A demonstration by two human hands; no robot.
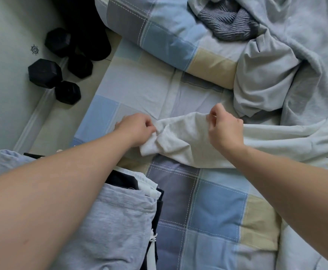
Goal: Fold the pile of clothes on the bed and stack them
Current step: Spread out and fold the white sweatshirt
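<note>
Folded clothes (110,221) are stacked at lower left on the checked bed (217,211). At centre, a white garment (182,141) is pinched at its end by the left hand (138,129) and at its upper edge by the right hand (224,131). Unfolded clothes (276,75) are heaped upper right.

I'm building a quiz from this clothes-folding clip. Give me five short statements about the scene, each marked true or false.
1. The left hand and the right hand both pinch the pale garment. True.
2. The folded stack lies on the person's right. False: it lies at the lower left, under the left forearm.
3. Black dumbbells lie on the floor beside the bed. True.
4. The left hand holds the striped knit. False: it lies in the unfolded heap, away from both hands.
5. The bed cover is plain white. False: it is checked in blue, grey and beige.
</note>
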